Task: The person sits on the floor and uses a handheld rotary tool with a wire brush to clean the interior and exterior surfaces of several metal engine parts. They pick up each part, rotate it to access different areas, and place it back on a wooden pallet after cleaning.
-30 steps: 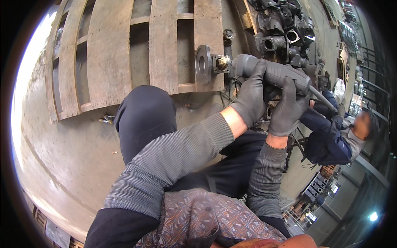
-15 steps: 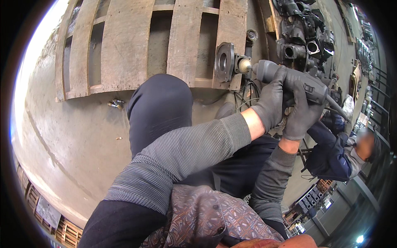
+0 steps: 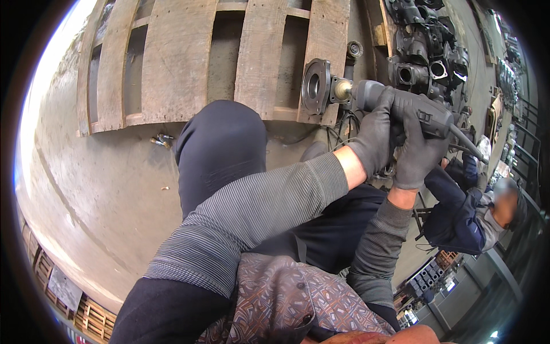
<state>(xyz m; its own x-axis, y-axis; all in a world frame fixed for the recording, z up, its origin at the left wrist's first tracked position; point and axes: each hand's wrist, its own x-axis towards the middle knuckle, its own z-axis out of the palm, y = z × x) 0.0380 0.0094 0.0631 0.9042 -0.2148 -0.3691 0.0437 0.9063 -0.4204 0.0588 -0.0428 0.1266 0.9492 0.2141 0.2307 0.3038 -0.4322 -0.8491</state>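
Note:
A dark straight die grinder [image 3: 427, 114] lies across both my gloved hands, its nose pointing left. My left hand [image 3: 373, 140] is closed round the front of its body. My right hand [image 3: 421, 152] grips the body farther back, near the power cord. The grinder's pale rounded bit [image 3: 343, 89] is at the small square flange of a grey cast metal part [image 3: 315, 86]; I cannot tell how deep it reaches. That part, with a large round flange on its left, stands at the right end of a wooden pallet [image 3: 177, 57].
Dark metal castings [image 3: 421, 46] are heaped at the far right. Cables [image 3: 346, 123] run beneath my hands. Small metal fittings [image 3: 162, 140] lie on the floor by my left knee [image 3: 223, 135]. Another person in dark clothes [image 3: 458, 212] sits at the right.
The pallet and the metal part appear slightly farther right in the picture. The grinder's rear end has dipped a little. Both hands keep their hold, and the bit stays at the flange.

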